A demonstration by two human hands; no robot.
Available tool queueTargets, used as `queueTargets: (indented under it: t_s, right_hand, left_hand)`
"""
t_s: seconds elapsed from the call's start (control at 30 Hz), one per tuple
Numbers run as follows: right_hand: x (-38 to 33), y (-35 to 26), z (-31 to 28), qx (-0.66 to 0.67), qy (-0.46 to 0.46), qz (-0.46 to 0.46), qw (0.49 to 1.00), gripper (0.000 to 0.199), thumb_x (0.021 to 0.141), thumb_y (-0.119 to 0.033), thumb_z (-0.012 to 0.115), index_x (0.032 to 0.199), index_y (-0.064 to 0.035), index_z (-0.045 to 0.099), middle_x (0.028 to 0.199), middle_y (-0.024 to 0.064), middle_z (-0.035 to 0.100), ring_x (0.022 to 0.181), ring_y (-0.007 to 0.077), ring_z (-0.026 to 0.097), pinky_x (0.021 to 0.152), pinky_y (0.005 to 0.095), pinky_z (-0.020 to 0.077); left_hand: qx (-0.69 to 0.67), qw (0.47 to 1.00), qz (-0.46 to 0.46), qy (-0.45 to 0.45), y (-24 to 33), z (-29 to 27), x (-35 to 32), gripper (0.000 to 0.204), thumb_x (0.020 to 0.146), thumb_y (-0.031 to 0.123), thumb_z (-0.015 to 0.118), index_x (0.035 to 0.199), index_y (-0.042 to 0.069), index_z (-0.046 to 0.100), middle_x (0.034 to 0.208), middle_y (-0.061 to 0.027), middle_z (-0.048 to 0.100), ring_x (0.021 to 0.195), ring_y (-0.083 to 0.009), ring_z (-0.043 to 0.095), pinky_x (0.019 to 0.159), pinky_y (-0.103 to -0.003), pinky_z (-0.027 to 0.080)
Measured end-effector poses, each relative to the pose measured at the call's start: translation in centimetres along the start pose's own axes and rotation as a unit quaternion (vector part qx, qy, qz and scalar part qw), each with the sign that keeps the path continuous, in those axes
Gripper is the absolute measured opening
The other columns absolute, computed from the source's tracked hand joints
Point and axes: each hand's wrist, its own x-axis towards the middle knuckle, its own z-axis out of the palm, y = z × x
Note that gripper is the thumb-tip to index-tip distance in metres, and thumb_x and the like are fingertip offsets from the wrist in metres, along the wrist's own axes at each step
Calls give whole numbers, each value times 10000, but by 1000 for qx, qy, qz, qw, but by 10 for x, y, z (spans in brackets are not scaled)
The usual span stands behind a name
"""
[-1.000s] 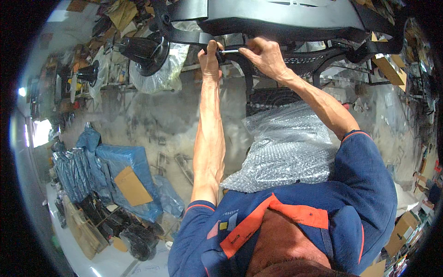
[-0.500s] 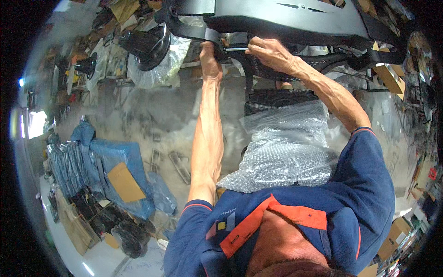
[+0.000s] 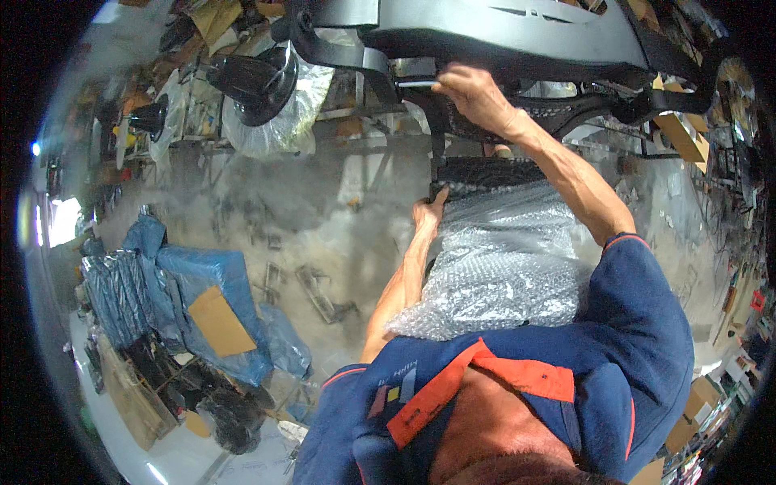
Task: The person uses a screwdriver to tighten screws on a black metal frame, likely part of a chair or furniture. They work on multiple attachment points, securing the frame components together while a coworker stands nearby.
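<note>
Upper centre, my right hand (image 3: 475, 90) is closed at the end of a thin pale metal rod (image 3: 416, 83); the rod's exact kind does not show. It lies under a large grey moulded shell (image 3: 501, 36), beside a curved black arm-like bracket (image 3: 343, 55). My left hand (image 3: 428, 215) is lower, at the left edge of a black panel (image 3: 493, 171) partly covered in bubble wrap (image 3: 505, 267). Its thumb points up along that edge, and the other fingers are mostly hidden behind it, seemingly gripping the side.
Black bell-shaped parts (image 3: 257, 83) with clear plastic stand at upper left. At lower left are a blue plastic-wrapped block (image 3: 206, 271), a cardboard piece (image 3: 220, 320) and several dark parts. A metal piece (image 3: 317, 293) lies on the floor. Cardboard boxes (image 3: 692, 408) line the right side.
My left hand has let go of the black bracket and come down to the bubble-wrapped panel's left edge. My right hand stays at the rod, its wrist slightly shifted.
</note>
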Motion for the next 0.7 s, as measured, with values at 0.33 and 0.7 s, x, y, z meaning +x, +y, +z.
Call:
queueTargets:
  t_s: [0.33, 0.7]
  right_hand:
    - [12, 29, -2, -79, -25, -173, 981, 157, 871, -85, 700, 937, -12, 579, 921, 110, 578, 774, 310, 656, 634, 391, 570]
    - [18, -3, -3, 526, -88, 559, 635, 329, 1003, -248, 611, 803, 4, 676, 689, 18, 617, 414, 98, 437, 398, 279, 348]
  left_hand:
    - [3, 999, -6, 32, -10, -2, -6, 658, 790, 474, 818, 1034, -126, 705, 1016, -207, 726, 901, -235, 674, 795, -395, 517]
    - [-17, 1000, 9, 10, -21, -8, -6, 731, 802, 556, 783, 1020, -138, 710, 980, -208, 738, 894, -243, 673, 789, -404, 509]
